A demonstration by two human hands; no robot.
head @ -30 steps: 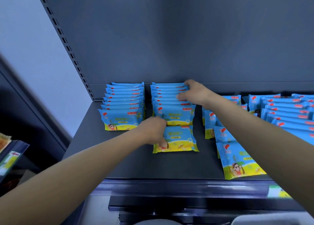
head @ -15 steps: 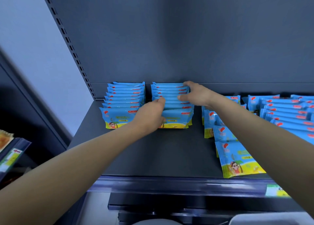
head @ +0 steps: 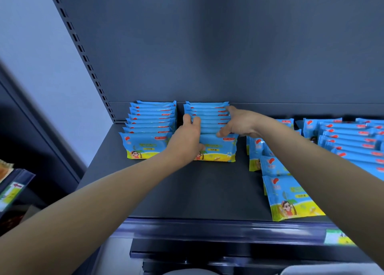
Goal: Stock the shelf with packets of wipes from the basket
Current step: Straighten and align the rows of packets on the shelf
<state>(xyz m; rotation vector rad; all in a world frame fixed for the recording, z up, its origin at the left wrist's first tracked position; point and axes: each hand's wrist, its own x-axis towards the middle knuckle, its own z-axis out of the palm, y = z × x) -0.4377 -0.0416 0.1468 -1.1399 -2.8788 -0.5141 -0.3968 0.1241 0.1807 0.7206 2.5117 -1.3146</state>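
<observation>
Blue and yellow wipe packets stand in rows on the dark shelf point(head: 187, 191). My left hand point(head: 187, 138) presses the left side of the second row point(head: 207, 117), its thumb on the front packet point(head: 220, 148). On that row's right side rests my right hand point(head: 239, 123), fingers spread over the packet tops. The two hands squeeze the row between them. The basket is not clearly in view.
A full row of packets point(head: 149, 127) stands to the left by the perforated upright point(head: 83, 52). More rows point(head: 349, 141) fill the right, with one slanted line point(head: 288, 198) reaching the shelf's front edge. A price strip point(head: 207, 229) runs along the front.
My left hand pushed the loose front packet back from mid-shelf and stood it against the second row. My right hand stayed on the row's right side.
</observation>
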